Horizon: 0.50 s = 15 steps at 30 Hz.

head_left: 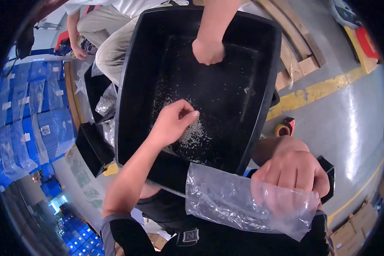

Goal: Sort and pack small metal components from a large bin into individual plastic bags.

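Left hand [173, 121] fingertips pinched shut on a few small silvery parts [192, 135], inside the black bin [128, 85]. Right hand [292, 175] grips a clear plastic bag [226, 198] at the bin's near rim; bag contents unclear. Risk: parts drop outside the bag if its mouth sags. Co-worker's fist [208, 51] at the bin's far end.

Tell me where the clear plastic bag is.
In the head view, lower right: the clear plastic bag hangs from the right hand, just below the black bin's near edge.
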{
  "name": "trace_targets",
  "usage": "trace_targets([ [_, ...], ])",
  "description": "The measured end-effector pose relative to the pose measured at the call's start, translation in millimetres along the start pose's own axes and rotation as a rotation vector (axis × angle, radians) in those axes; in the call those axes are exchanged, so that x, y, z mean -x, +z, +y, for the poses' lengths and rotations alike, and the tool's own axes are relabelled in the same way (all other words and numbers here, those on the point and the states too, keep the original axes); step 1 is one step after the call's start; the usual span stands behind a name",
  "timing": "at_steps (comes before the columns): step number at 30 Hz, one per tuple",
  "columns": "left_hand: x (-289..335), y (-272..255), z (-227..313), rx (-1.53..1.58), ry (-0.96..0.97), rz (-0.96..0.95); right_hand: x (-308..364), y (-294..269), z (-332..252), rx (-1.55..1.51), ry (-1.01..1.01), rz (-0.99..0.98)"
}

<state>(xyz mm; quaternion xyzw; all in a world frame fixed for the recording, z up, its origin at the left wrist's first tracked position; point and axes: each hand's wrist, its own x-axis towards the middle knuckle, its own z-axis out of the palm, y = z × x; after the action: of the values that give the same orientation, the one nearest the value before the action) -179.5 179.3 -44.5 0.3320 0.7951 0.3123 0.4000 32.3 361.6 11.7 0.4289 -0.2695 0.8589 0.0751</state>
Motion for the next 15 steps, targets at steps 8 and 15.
trace_targets([
  [8, -4.3, -24.6, -11.8, 0.328, -0.114, 0.135, -4.8, -6.1, 7.0, 0.02, 0.059, -0.075],
  [15, -60.0, -28.3, -30.6, 0.334, 0.021, 0.351, -2.8, -11.4, 12.3, -0.006, 0.098, -0.062],
])
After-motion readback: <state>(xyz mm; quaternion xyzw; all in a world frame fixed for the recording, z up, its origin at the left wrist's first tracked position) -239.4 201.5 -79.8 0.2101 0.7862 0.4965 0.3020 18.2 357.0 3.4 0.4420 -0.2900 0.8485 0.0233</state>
